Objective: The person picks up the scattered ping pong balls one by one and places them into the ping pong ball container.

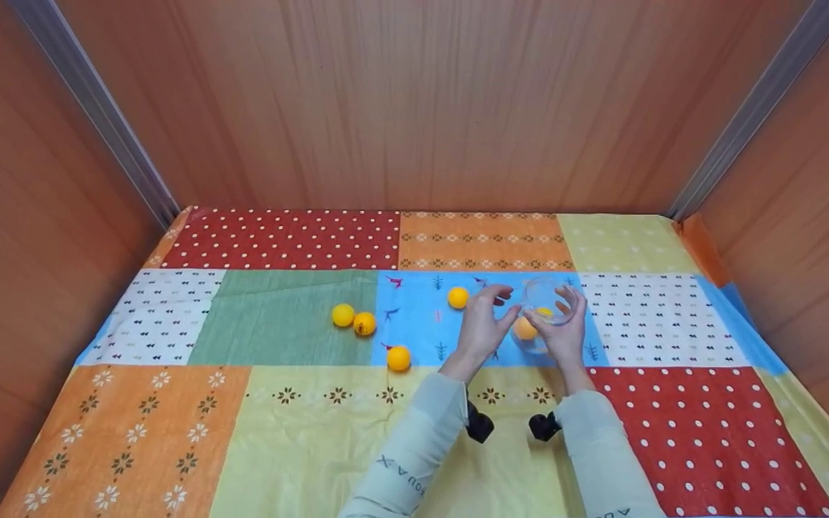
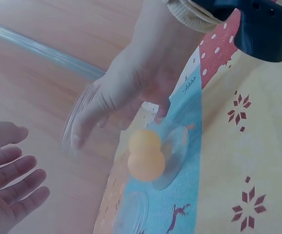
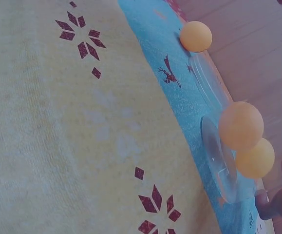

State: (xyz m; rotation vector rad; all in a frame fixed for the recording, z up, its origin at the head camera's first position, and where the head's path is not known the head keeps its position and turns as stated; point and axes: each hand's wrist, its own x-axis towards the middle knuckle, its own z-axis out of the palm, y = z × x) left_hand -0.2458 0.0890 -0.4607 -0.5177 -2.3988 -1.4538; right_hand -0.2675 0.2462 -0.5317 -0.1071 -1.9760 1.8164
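My right hand [image 1: 564,337] grips a clear round plastic container [image 1: 550,296] by its rim, raised above the cloth. To its left, my left hand [image 1: 483,327] is held with the fingers apart and nothing between them. Below the hands, two orange ping-pong balls [image 2: 146,165] sit at a clear shallow dish [image 2: 178,158]; one overlaps the other in view. Beside them lies another clear round plastic piece [image 3: 209,80]. Only part of the right hand's fingers [image 3: 277,200] shows in the right wrist view.
Left of the hands, loose ping-pong balls lie on the patchwork cloth [image 1: 299,432]: one ball [image 1: 458,297] near the left hand, another [image 1: 399,357] closer to me, and a touching pair [image 1: 364,324]. Wood-grain panels [image 1: 414,108] stand behind and at both sides.
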